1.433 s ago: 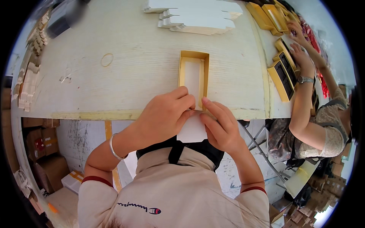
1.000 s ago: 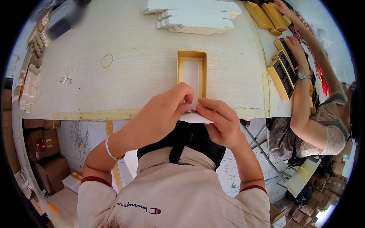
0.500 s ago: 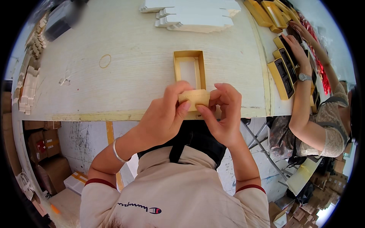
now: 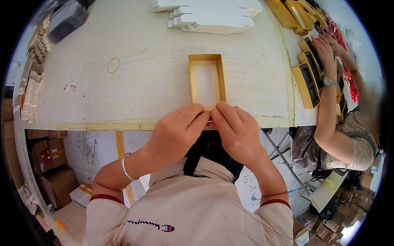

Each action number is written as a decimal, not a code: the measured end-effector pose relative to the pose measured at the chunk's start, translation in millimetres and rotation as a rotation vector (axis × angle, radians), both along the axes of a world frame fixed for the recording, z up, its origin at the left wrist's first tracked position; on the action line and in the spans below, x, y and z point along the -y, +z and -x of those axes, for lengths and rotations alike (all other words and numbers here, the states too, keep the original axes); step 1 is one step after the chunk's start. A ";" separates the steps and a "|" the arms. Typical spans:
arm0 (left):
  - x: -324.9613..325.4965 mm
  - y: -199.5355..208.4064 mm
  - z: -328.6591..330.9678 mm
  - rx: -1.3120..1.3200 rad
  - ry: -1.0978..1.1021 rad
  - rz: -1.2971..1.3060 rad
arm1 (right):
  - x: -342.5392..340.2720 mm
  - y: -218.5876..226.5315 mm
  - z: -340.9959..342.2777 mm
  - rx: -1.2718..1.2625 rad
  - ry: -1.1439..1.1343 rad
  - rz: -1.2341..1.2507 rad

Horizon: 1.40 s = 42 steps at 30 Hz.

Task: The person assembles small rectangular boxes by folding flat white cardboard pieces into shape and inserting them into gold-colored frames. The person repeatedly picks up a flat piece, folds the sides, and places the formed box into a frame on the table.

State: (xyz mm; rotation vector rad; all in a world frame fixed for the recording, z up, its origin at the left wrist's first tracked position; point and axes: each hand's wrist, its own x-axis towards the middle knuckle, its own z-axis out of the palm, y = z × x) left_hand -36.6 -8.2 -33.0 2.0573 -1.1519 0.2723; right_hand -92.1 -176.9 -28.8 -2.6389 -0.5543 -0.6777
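A gold open-topped cardboard box (image 4: 223, 80) with a pale inside lies on the table in front of me, its near end at the table's front edge. My left hand (image 4: 176, 129) and my right hand (image 4: 236, 127) meet at that near end. Both are closed, fingertips pinching the box's near wall from either side of its middle. The thumbs are mostly hidden behind the fingers, and so is most of the near wall.
A stack of flat white card blanks (image 4: 217, 16) lies at the table's far side. A rubber band (image 4: 113, 65) is at left, near folded card pieces (image 4: 30, 92). At right a co-worker's hands (image 4: 326, 51) are over gold boxes with black inserts (image 4: 305, 84).
The near flap, which stood up between my fingers, is now folded down into the box's end. My hands have come closer together. The co-worker's hands have shifted slightly.
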 end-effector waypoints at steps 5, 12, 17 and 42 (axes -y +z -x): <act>-1.2 12.6 -4.2 -0.053 -0.054 -0.222 | 1.0 21.7 -3.1 -0.362 0.027 0.067; -5.6 26.3 -15.6 -0.150 -0.188 -0.324 | 11.5 22.8 -5.9 -0.482 0.133 -0.203; -6.1 23.7 -18.5 -0.179 -0.194 -0.292 | 11.2 17.2 -2.5 -0.423 0.148 -0.260; 8.4 12.5 -12.8 -0.253 -0.098 -0.043 | 35.6 33.5 -65.9 -0.661 -0.218 -0.555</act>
